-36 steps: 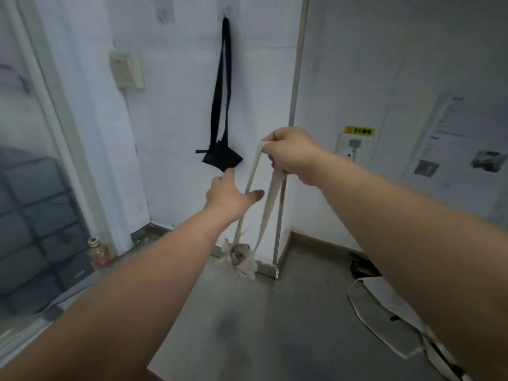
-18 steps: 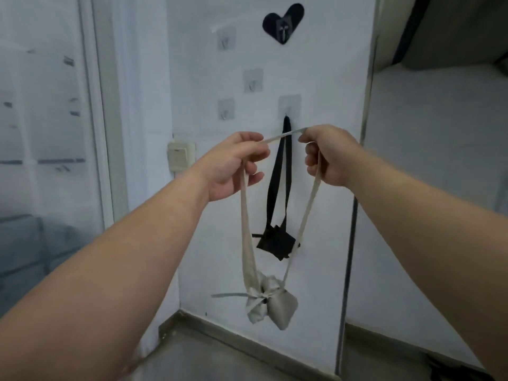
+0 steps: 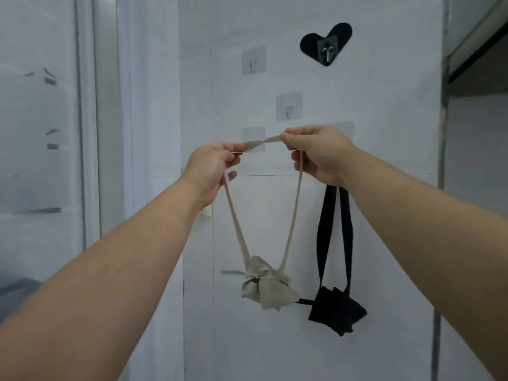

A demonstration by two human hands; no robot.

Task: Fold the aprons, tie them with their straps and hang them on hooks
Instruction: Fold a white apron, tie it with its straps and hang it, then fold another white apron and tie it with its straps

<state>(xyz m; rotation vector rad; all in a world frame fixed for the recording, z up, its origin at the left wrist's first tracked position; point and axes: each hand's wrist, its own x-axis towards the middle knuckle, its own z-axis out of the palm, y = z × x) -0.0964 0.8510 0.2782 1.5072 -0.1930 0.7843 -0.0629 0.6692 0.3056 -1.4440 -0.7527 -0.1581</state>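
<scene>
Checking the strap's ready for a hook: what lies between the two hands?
Head view: a short stretch of the beige strap, pinched by the left hand and right hand.

Indoor utility corner, white wall (image 3: pixel 384 138) with adhesive hooks (image 3: pixel 288 107), glass door (image 3: pixel 35 160) beside it

We see the left hand (image 3: pixel 213 167) and right hand (image 3: pixel 320 154) pinching the neck strap (image 3: pixel 262 141) of a tied beige cloth apron bundle (image 3: pixel 265 287) before a clear adhesive wall hook (image 3: pixel 253 138).
</scene>
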